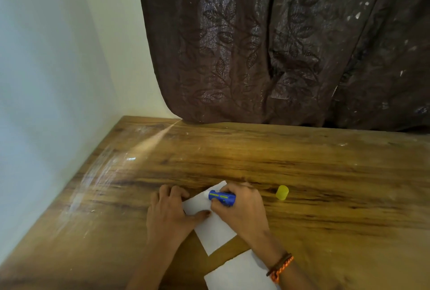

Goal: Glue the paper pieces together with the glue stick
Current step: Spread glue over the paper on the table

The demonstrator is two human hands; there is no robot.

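My left hand flat, palm down, fingers spread toward twelve o'clock, thumb stretched toward three, my right hand curled closed in a grip, knuckles up, both forearms entering from six o'clock, right wrist banded.

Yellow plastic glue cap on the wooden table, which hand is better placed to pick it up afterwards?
Probably the right hand: the yellow plastic glue cap lies just to its right, though it now holds the blue glue stick. The left hand presses the white paper piece flat, farther from the cap.
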